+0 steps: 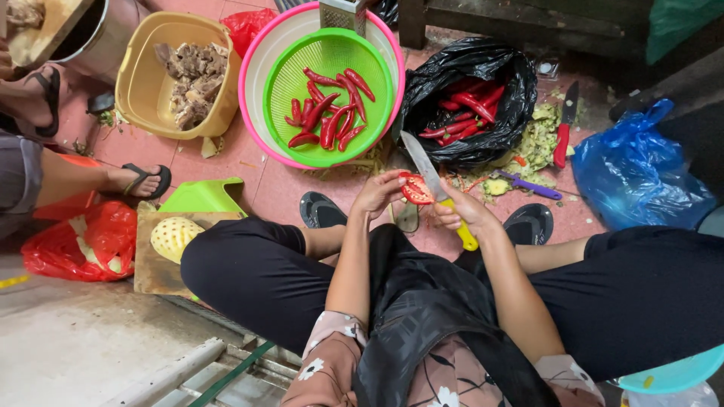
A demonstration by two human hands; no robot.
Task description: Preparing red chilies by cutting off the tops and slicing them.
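Over the tiled floor, between the knees: a red chilli being slit.
Left hand (377,194) pinches the chilli (416,190); right hand (458,212) grips the yellow-handled knife (434,181), blade on it. About 12 finished chillies lie in the green colander (286,83); many more wait in the black bag (422,98).

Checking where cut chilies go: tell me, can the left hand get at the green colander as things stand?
Probably yes: the left hand holds a red chili, and only bare floor separates it from the green colander ahead.
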